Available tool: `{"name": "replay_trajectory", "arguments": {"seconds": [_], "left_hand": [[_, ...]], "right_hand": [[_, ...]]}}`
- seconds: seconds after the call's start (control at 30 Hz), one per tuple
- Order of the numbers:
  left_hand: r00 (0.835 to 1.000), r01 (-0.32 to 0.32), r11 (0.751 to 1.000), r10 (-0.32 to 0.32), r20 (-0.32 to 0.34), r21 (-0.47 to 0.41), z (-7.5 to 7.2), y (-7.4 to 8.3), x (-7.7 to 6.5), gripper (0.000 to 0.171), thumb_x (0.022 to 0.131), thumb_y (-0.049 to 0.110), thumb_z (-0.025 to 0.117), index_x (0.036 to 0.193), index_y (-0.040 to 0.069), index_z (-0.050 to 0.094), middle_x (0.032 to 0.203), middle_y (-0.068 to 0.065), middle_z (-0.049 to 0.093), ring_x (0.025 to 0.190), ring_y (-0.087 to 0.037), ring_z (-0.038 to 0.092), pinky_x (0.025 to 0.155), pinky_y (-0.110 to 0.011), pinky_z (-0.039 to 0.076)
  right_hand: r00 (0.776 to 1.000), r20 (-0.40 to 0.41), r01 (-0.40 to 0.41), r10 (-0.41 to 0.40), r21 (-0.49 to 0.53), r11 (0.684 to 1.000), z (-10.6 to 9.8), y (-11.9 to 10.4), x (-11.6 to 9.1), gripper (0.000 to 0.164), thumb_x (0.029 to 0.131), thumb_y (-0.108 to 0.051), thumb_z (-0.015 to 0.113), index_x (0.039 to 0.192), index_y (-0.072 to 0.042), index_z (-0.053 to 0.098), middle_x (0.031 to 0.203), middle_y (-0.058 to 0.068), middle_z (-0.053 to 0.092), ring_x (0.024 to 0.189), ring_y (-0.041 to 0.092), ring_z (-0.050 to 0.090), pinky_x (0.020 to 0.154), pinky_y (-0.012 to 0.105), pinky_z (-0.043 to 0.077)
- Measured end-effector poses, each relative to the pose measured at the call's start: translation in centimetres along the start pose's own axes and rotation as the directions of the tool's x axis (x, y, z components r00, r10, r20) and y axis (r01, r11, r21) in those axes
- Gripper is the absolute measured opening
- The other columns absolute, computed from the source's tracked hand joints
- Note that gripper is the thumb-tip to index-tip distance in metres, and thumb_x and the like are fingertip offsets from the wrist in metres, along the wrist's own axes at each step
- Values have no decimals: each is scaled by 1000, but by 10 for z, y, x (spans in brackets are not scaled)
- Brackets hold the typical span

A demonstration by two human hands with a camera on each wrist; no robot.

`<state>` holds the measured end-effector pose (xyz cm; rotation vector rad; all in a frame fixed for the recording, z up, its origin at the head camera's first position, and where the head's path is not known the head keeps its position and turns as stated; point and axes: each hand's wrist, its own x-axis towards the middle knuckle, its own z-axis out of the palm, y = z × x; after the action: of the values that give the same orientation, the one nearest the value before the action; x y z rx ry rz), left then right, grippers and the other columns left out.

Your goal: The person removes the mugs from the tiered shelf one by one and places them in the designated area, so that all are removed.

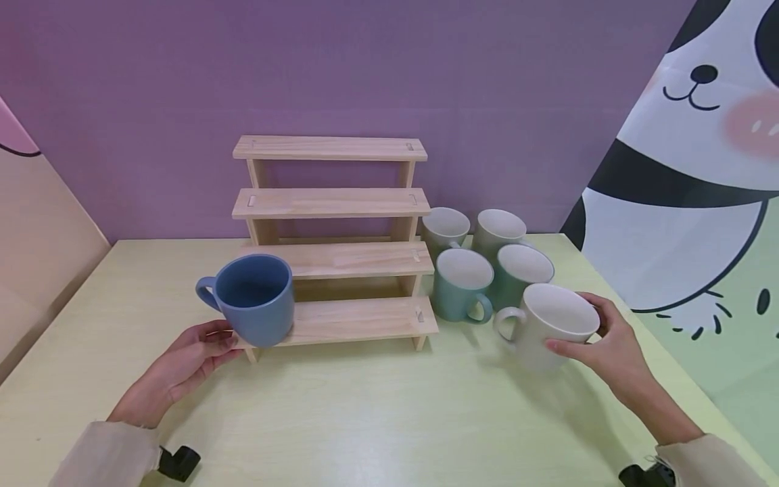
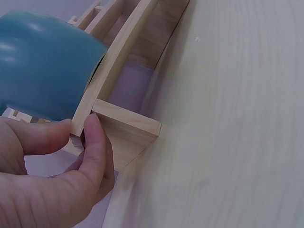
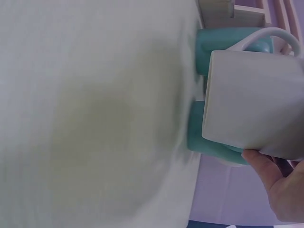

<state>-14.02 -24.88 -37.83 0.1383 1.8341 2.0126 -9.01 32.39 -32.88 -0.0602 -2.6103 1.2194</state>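
Observation:
My left hand [image 1: 191, 358] pinches the left end of the lowest board on a stepped wooden rack [image 1: 359, 321]. In the left wrist view, the thumb lies on top and the fingers [image 2: 95, 142] beneath the board. A blue mug [image 1: 258, 304] stands upright on that board's left end, its handle to the left. Over at the right, my right hand [image 1: 608, 352] grips a white mug [image 1: 548, 331] by its side, thumb in front. That mug is raised off the table, slightly tilted, its handle pointing left; the right wrist view shows its side [image 3: 256, 99].
Beside the rack's right side stand two teal mugs [image 1: 460, 287] [image 1: 517, 277], with two pale mugs [image 1: 447, 226] [image 1: 496, 230] behind them. A purple wall [image 1: 487, 101] backs the light table [image 1: 365, 419]. A panda picture [image 1: 681, 250] is on the right wall.

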Motion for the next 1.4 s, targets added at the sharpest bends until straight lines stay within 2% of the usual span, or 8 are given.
{"name": "replay_trajectory", "arguments": {"seconds": [0.27,0.7,1.0,1.23,1.4], "left_hand": [[1000,-10,1000,10,17,-11,-1,-2,-1,55,96,-7,38,140,-18,7,107,5,53,95,-3,63,87,-19,53],[1000,-26,1000,26,18,5,-2,0,0,55,95,-7,38,139,-19,7,107,5,53,95,-3,62,87,-18,53],[999,-31,1000,31,24,2,-1,0,1,54,94,-8,38,139,-20,9,107,4,53,95,-4,62,87,-18,53],[1000,-15,1000,15,8,14,0,0,1,55,94,-8,37,140,-19,8,106,5,53,94,-3,62,87,-18,53],[1000,-6,1000,6,2,15,1,0,1,54,95,-9,38,140,-18,9,107,4,52,94,-4,62,87,-19,53]], "right_hand": [[1000,-20,16,-16,5,1000,8,5,0,82,72,-7,81,137,1,33,108,-25,44,93,-6,45,71,6,41],[1000,-22,6,-7,-28,1000,5,15,7,84,73,-10,81,139,0,30,112,-20,41,95,-5,43,72,6,39],[999,-54,7,-8,-15,1000,0,21,12,82,73,-12,82,138,-2,32,109,-24,42,94,-6,43,71,7,38],[1000,-27,-11,11,-10,1000,-1,23,6,82,73,-13,82,137,-5,33,108,-25,42,94,-6,43,71,7,39],[1000,-14,-12,12,-4,1000,3,23,5,83,73,-10,81,138,-2,30,109,-24,41,94,-7,43,72,5,40]]}}
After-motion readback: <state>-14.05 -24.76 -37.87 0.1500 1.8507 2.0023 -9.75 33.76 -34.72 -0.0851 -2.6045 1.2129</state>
